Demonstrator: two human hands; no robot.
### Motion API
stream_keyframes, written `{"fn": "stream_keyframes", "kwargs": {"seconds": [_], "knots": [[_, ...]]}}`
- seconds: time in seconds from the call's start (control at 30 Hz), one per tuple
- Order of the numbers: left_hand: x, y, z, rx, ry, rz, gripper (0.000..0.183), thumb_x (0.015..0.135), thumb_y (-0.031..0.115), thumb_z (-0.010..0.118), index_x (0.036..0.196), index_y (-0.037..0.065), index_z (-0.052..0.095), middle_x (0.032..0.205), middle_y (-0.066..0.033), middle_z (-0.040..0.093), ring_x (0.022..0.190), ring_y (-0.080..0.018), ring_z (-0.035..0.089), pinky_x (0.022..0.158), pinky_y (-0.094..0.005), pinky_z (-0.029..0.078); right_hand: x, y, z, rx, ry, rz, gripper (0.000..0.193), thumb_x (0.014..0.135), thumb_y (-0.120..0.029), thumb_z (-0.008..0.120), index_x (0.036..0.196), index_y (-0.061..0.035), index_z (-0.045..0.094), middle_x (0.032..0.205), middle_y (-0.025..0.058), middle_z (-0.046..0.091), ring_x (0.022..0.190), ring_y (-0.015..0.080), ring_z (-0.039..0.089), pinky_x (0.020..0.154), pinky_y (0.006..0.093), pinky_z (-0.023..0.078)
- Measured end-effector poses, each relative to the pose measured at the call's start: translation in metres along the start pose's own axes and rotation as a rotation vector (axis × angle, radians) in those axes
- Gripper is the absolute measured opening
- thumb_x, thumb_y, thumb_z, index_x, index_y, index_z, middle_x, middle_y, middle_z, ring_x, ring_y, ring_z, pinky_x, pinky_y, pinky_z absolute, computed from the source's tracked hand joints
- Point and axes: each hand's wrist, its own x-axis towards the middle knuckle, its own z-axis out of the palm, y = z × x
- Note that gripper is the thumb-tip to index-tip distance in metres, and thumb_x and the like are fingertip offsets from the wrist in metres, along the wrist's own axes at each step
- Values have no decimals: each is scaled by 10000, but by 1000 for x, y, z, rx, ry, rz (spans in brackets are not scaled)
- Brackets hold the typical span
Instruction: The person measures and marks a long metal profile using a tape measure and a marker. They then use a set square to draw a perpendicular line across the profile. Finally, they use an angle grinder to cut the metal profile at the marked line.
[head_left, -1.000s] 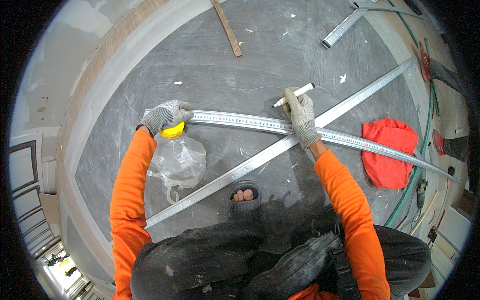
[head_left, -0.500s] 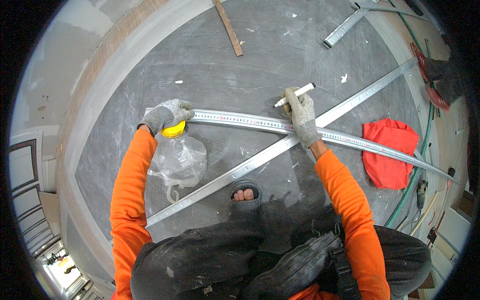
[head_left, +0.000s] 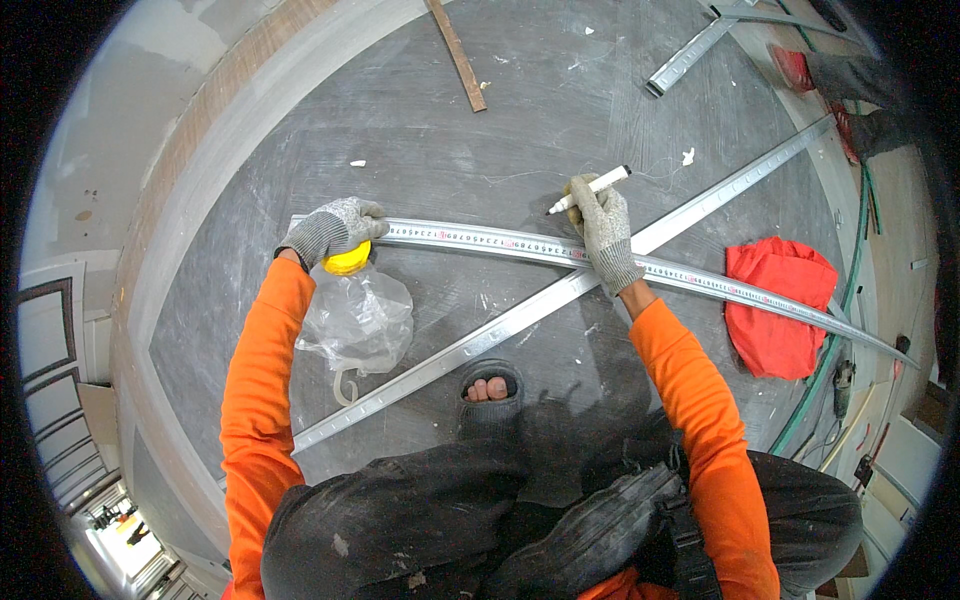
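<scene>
The left hand [head_left: 340,230], in a grey knit glove, is at the left end of the long rail [head_left: 860,338], its grip closed around the yellow tape case [head_left: 348,260], part of which shows below the palm. From there the blade [head_left: 480,238] runs out to the right along the rail, its marked face up, passing beneath the right hand [head_left: 603,225]. That hand is gloved too, and its grip is clamped on a white marker [head_left: 608,178], held slantwise with the narrow dark tip pointing left, past the rail's far edge; the wrist lies across the rail and blade. The tape's place is thus on the long rail, between the left hand and the right side of the view. Just by the right wrist, the long rail crosses over a second rail [head_left: 740,185], which slants from the lower left to the upper right of the grey floor [head_left: 400,150]. Farther right, the long rail passes over a red cloth [head_left: 780,310]. A clear plastic bag [head_left: 355,325] lies crumpled just below the tape case. The wearer's foot [head_left: 488,390] shows in a dark sandal, near the second rail. A wooden strip [head_left: 458,55] lies at the top, and a short rail [head_left: 692,58] at the upper right, near another person's red shoe [head_left: 793,70].
</scene>
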Motion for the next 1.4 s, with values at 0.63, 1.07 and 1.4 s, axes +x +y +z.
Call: {"fn": "stream_keyframes", "kwargs": {"seconds": [0.63, 1.07, 1.4], "knots": [[-3, 5, -5, -51, -36, -10, 494, 1003, 421, 614, 1351, 77, 681, 1233, -160, 740, 1155, -306, 695, 1024, -422, 516, -2, -3, 1, -6, 12, -1, 317, 1100, -376, 549, 997, -99, 665, 688, -54, 512, 588, 20, 418, 514, 222, 362], [-4, 5, -5, -27, -19, 12, 491, 1000, 399, 629, 1349, 56, 674, 1236, -162, 740, 1153, -299, 700, 1011, -409, 517, -3, -4, 2, 33, -3, 18, 316, 1091, -378, 574, 987, -89, 649, 714, -47, 523, 602, 24, 424, 531, 220, 362], [-8, 7, -4, -15, 14, 42, 463, 1003, 373, 620, 1327, 48, 685, 1140, -154, 765, 1033, -269, 731, 947, -404, 540, -2, -4, 6, -345, -221, 78, 410, 1009, -440, 676, 1119, -46, 678, 890, 82, 703, 845, 157, 673, 790, 355, 546]]}}
